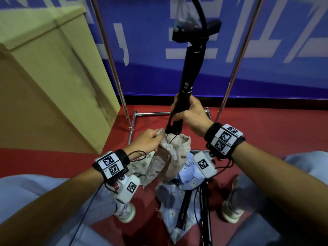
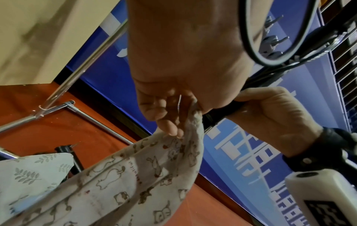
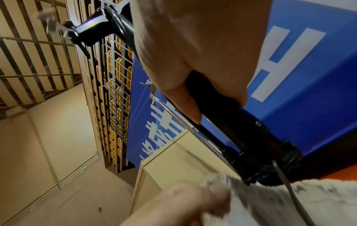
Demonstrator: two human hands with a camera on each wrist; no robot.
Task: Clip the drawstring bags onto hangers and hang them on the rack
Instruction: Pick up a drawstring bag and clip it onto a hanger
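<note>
My right hand [image 1: 188, 110] grips a long black clip hanger [image 1: 191, 68] and holds it almost upright in front of the rack. The hanger's lower clip [image 1: 173, 129] meets the top rim of a beige animal-print drawstring bag [image 1: 170, 157]. My left hand [image 1: 147, 141] pinches that rim just left of the clip. The left wrist view shows its fingers [image 2: 170, 122] curled on the bag [image 2: 135, 175]. In the right wrist view my right hand [image 3: 193, 61] wraps the hanger [image 3: 241, 130], and the clip [image 3: 270, 168] sits at the bag [image 3: 289, 201]. Whether the clip bites the cloth is hidden.
A blue floral bag [image 1: 177, 192] and a white leaf-print bag [image 1: 140, 164] lie on the red floor between my feet, with more black hangers [image 1: 184, 210] on them. Chrome rack poles [image 1: 110, 55] [image 1: 236, 68] rise ahead. A large cardboard box [image 1: 44, 68] stands left.
</note>
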